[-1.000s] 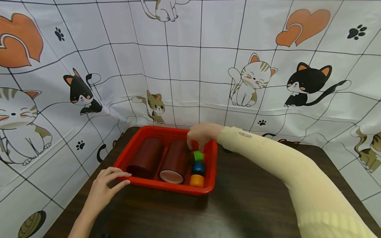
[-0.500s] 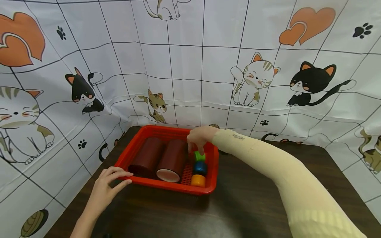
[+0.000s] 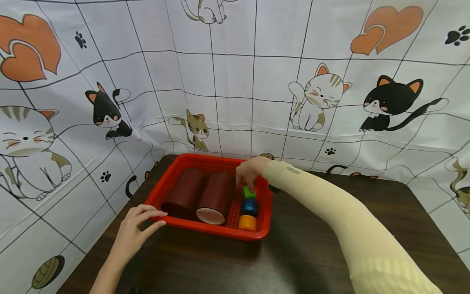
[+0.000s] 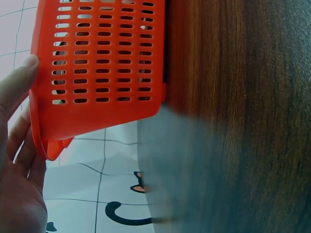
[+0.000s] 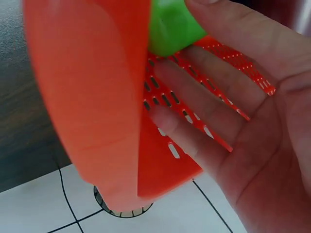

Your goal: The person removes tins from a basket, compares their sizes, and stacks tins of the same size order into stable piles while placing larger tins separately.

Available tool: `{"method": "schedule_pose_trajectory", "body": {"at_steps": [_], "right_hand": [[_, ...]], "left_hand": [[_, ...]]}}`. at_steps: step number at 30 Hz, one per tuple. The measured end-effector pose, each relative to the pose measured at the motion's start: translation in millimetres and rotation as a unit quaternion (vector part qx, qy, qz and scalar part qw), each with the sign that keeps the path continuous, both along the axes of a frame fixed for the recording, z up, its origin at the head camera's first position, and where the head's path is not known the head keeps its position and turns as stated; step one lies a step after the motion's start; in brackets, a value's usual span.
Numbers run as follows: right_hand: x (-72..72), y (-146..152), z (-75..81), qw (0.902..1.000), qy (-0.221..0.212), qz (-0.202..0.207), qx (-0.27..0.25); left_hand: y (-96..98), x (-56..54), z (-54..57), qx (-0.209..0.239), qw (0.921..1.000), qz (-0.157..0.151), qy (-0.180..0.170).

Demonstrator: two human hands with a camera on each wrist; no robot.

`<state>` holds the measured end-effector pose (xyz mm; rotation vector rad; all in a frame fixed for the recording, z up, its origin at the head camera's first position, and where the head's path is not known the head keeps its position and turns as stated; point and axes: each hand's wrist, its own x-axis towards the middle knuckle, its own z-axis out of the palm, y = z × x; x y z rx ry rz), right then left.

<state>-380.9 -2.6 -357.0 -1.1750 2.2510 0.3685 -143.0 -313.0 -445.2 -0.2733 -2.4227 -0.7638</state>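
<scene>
In the head view, a red plastic basket [image 3: 205, 232] stands on the table, tilted at an angle. My left hand [image 3: 137, 226] pinches its near-left corner, thumb outside the wall and fingers over the rim. Inside lie two dark brown cylinders [image 3: 186, 192], side by side; the right cylinder [image 3: 217, 192] shows a pale end. Along the right wall, a green block [image 3: 249, 192], a blue piece [image 3: 250, 207] and an orange piece [image 3: 247, 223] stand in a row. My right hand [image 3: 251, 169] reaches in from above and holds the green block [image 5: 172, 26], thumb against it, other fingers beyond.
The dark wooden table [image 3: 312, 232] extends right and in front of the basket. A white cloth [image 3: 235, 73] printed with cats and grid lines hangs behind and at the left. A small dark thing [image 3: 135, 290] shows at the bottom edge.
The right brown cylinder has shifted left against the other one. My right hand has moved slightly left and down at the green block; the left hand stays at the basket corner.
</scene>
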Motion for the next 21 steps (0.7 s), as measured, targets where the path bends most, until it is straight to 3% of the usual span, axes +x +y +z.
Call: {"method": "schedule_pose_trajectory", "body": {"at_steps": [13, 21], "right_hand": [[5.7, -0.3, -4.5, 0.9986, 0.023, -0.042, 0.020], [7.5, 1.2, -7.7, 0.9982, 0.041, -0.038, 0.024]], "left_hand": [[0.8, -0.5, -0.6, 0.001, 1.0000, -0.001, 0.001], [0.1, -0.2, -1.6, 0.002, 1.0000, 0.005, -0.005]]}}
